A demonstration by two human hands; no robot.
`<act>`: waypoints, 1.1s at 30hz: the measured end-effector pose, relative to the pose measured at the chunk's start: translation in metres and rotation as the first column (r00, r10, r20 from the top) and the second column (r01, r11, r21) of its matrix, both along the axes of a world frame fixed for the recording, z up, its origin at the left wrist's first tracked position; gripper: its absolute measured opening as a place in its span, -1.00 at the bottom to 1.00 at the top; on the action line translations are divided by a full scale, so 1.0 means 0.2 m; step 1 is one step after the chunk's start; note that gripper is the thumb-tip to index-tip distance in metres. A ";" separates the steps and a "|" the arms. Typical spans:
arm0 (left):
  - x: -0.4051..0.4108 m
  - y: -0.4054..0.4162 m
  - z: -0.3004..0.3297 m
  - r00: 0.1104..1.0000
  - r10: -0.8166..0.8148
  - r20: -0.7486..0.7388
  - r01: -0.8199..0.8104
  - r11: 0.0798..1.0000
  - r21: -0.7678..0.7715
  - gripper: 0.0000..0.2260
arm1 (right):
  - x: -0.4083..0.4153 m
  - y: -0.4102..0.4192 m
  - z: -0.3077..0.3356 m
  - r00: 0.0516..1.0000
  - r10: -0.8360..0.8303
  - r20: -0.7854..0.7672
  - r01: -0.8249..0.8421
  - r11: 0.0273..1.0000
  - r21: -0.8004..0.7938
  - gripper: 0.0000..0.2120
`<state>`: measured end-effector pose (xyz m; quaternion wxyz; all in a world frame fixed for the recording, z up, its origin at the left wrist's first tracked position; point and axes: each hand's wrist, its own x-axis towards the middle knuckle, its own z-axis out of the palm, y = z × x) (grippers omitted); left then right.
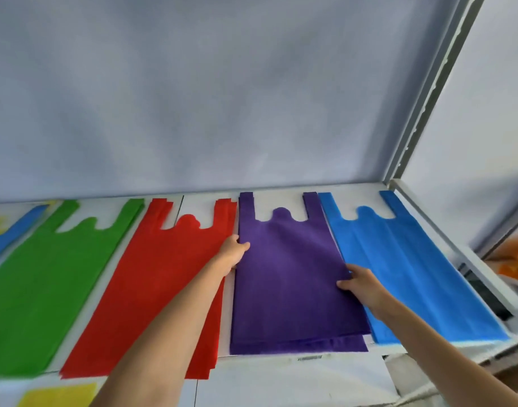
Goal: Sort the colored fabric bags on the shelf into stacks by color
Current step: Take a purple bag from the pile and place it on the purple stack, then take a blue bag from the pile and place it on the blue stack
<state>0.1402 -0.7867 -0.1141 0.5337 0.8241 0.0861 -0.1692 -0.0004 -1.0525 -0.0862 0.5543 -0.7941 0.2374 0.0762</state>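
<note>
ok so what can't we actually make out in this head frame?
- Stack counts: the purple stack shows two offset layers at its near edge; layers in the others are unreadable.
- Left hand fingertips: at the purple stack's left edge, grip unclear.
- Yellow bag: cut off by the bottom edge.
- Far-left blue bag: cut by the left edge, blurred.
- Orange item: blurred, beyond the shelf frame.

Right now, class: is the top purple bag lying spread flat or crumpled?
Spread flat: the purple bag lies smooth, both handles straight, left hand and right hand gripping its side edges.

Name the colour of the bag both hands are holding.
Purple bag, seen best in the head view.
</note>
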 end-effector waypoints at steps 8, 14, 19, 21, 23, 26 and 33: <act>-0.05 -0.03 0.01 0.998 0.001 0.067 -0.014 0.979 0.201 -0.73 | -0.02 -0.01 -0.03 0.994 0.093 -0.057 -0.104 0.968 -0.228 -0.74; -0.12 0.01 0.12 0.990 -0.034 0.138 -0.018 0.934 0.358 -0.82 | -0.07 -0.02 0.13 0.948 0.182 -0.260 -0.313 0.666 -0.678 -0.60; -0.24 0.17 0.38 0.940 -0.157 0.304 -0.051 0.813 0.580 -0.73 | 0.00 0.12 0.40 0.912 0.372 -0.174 -0.300 0.313 -0.901 -0.62; -0.32 0.27 0.49 0.905 -0.213 0.369 -0.097 0.740 0.666 -0.75 | 0.07 0.23 0.47 0.870 0.475 -0.136 -0.297 0.283 -0.912 -0.61; -0.40 0.38 0.59 0.886 -0.256 0.388 -0.111 0.694 0.711 -0.75 | 0.11 0.36 0.53 0.817 0.565 -0.116 -0.312 0.263 -0.913 -0.58; -0.53 0.61 0.67 0.878 -0.299 0.374 -0.085 0.671 0.736 -0.73 | 0.14 0.62 0.59 0.734 0.673 -0.093 -0.338 0.244 -0.909 -0.58; -0.81 1.30 0.72 0.904 -0.249 0.348 -0.137 0.604 0.785 -0.71 | 0.03 1.31 0.66 0.610 0.790 -0.063 -0.377 0.220 -0.900 -0.57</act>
